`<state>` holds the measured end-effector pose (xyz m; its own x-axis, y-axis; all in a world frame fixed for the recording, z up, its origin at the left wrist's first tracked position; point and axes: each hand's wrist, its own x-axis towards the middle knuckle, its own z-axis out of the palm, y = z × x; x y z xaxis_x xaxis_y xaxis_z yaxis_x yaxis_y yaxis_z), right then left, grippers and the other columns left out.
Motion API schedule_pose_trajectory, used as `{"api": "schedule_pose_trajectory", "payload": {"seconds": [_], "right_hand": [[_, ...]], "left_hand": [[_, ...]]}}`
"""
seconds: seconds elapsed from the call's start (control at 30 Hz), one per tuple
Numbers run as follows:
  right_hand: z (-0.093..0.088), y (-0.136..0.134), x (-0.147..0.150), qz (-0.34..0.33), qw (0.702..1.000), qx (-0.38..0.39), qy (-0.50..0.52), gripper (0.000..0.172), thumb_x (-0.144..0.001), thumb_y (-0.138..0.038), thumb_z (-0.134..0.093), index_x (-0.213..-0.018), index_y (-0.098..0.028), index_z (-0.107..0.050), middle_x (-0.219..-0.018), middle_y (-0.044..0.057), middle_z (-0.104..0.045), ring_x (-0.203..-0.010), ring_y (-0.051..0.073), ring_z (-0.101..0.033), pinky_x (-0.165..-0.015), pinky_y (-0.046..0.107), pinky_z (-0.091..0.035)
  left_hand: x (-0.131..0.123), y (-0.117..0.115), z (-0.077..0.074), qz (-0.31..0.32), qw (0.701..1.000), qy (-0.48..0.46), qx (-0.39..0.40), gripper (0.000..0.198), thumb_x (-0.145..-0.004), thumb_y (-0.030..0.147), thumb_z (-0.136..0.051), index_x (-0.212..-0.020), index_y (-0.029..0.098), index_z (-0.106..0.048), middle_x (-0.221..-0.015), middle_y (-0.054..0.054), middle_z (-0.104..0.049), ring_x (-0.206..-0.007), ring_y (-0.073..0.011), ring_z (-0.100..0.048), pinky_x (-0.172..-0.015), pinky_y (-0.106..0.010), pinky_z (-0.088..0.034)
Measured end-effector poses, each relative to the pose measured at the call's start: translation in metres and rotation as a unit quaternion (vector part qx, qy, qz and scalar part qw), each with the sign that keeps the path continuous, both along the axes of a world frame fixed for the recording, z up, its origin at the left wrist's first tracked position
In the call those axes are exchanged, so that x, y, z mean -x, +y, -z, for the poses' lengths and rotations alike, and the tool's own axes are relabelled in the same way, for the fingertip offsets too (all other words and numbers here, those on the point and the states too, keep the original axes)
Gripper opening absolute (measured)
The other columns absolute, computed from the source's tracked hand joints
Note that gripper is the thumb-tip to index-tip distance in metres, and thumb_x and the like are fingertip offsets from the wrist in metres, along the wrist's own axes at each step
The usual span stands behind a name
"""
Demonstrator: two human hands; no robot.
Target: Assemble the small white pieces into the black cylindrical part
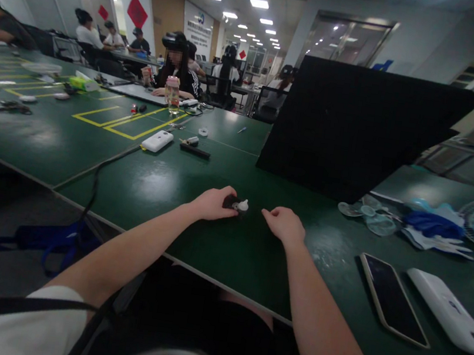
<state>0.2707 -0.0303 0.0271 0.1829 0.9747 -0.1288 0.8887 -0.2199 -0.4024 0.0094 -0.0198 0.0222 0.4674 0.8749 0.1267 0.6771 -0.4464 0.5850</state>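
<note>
Green surface [209, 244] under both hands. Left hand [214, 202]: fingers closed round a small dark item [230, 201]; a white knob-like piece [243, 205] sits just right of the left fingertips, beside the dark item. Right hand [286, 223]: apart from the white piece, on its right; fingers curled, forefinger extended toward it; cannot tell whether they pinch anything. Black panel [351, 129] stands tilted beyond the right fingers. Phone [394, 299] lies right of the right fingers, nearer the body. White rounded device [157, 141] lies beyond and left of the left fingers.
</note>
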Motion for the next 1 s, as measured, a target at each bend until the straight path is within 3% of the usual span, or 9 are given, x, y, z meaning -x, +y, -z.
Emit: {"api": "schedule_pose_trajectory", "payload": {"seconds": [0.2, 0.3, 0.37, 0.43, 0.5, 0.67, 0.83, 0.93, 1.0], "right_hand": [[-0.001, -0.004, -0.002, -0.013, 1.0, -0.003, 0.02, 0.036, -0.089, -0.056, -0.058, -0.09, -0.023, -0.07, -0.088, 0.011, -0.073, -0.071, 0.024, -0.069, -0.057, 0.036, -0.054], [-0.002, -0.006, -0.002, -0.02, 1.0, -0.006, 0.021, 0.035, -0.09, -0.054, -0.058, -0.092, -0.022, -0.07, -0.087, 0.011, -0.073, -0.07, 0.024, -0.069, -0.058, 0.035, -0.054], [-0.004, -0.007, 0.0, -0.017, 1.0, 0.0, 0.019, 0.035, -0.091, -0.055, -0.057, -0.093, -0.022, -0.07, -0.09, 0.01, -0.073, -0.073, 0.024, -0.069, -0.06, 0.035, -0.054], [-0.006, -0.007, 0.002, -0.012, 1.0, 0.013, 0.013, 0.036, -0.091, -0.056, -0.057, -0.095, -0.022, -0.069, -0.093, 0.01, -0.073, -0.077, 0.024, -0.07, -0.062, 0.035, -0.054], [-0.009, -0.007, 0.004, -0.005, 1.0, 0.023, 0.004, 0.036, -0.092, -0.056, -0.057, -0.098, -0.022, -0.069, -0.096, 0.009, -0.073, -0.081, 0.024, -0.069, -0.064, 0.035, -0.054], [-0.012, -0.009, 0.006, -0.005, 0.999, 0.032, 0.003, 0.036, -0.093, -0.055, -0.056, -0.1, -0.022, -0.069, -0.1, 0.008, -0.073, -0.085, 0.023, -0.069, -0.067, 0.034, -0.055], [-0.009, -0.007, 0.003, -0.008, 0.999, 0.033, 0.004, 0.037, -0.093, -0.056, -0.055, -0.101, -0.023, -0.069, -0.1, 0.008, -0.073, -0.084, 0.023, -0.069, -0.066, 0.034, -0.056], [-0.006, -0.005, 0.002, -0.01, 1.0, 0.024, -0.003, 0.038, -0.092, -0.057, -0.054, -0.099, -0.023, -0.069, -0.098, 0.009, -0.073, -0.083, 0.024, -0.069, -0.065, 0.035, -0.055], [-0.004, -0.004, 0.001, -0.013, 1.0, 0.016, -0.002, 0.039, -0.091, -0.058, -0.055, -0.098, -0.023, -0.07, -0.096, 0.009, -0.073, -0.082, 0.024, -0.069, -0.064, 0.035, -0.055]], "left_hand": [[0.021, 0.016, 0.003, -0.088, 0.994, 0.014, -0.064, 0.05, -0.075, 0.045, -0.075, -0.117, 0.023, -0.059, -0.115, -0.008, -0.069, -0.104, -0.0251, -0.066, -0.089, -0.037, -0.052], [0.058, 0.029, 0.003, -0.169, 0.984, 0.041, -0.037, 0.052, -0.076, 0.04, -0.074, -0.122, 0.024, -0.055, -0.113, -0.008, -0.07, -0.102, -0.0247, -0.068, -0.091, -0.037, -0.052], [0.089, 0.035, 0.003, -0.199, 0.975, 0.078, -0.067, 0.05, -0.079, 0.038, -0.071, -0.123, 0.024, -0.054, -0.114, -0.007, -0.071, -0.107, -0.0257, -0.066, -0.105, -0.043, -0.045], [0.12, 0.037, 0.003, -0.203, 0.96, 0.125, -0.146, 0.046, -0.08, 0.036, -0.069, -0.123, 0.024, -0.056, -0.118, -0.007, -0.071, -0.115, -0.028, -0.063, -0.119, -0.055, -0.026], [0.148, 0.037, 0.003, -0.197, 0.942, 0.163, -0.216, 0.043, -0.081, 0.031, -0.066, -0.122, 0.023, -0.058, -0.125, -0.009, -0.068, -0.12, -0.0312, -0.06, -0.122, -0.06, -0.013], [0.182, 0.03, 0.007, -0.146, 0.922, 0.207, -0.293, 0.038, -0.083, 0.016, -0.056, -0.12, 0.024, -0.063, -0.132, -0.01, -0.064, -0.125, -0.0325, -0.055, -0.123, -0.064, -0.004], [0.181, 0.028, 0.009, -0.201, 0.919, 0.16, -0.3, 0.036, -0.086, 0.016, -0.052, -0.118, 0.024, -0.065, -0.128, -0.013, -0.063, -0.126, -0.0361, -0.053, -0.121, -0.068, -0.009], [0.181, 0.029, 0.005, -0.283, 0.922, 0.071, -0.253, 0.035, -0.084, 0.017, -0.055, -0.118, 0.02, -0.062, -0.129, -0.017, -0.062, -0.127, -0.0385, -0.05, -0.114, -0.067, -0.026], [0.18, 0.03, 0.001, -0.303, 0.934, -0.021, -0.189, 0.039, -0.085, 0.019, -0.056, -0.124, 0.017, -0.057, -0.126, -0.017, -0.063, -0.124, -0.0355, -0.053, -0.108, -0.061, -0.039]]}}
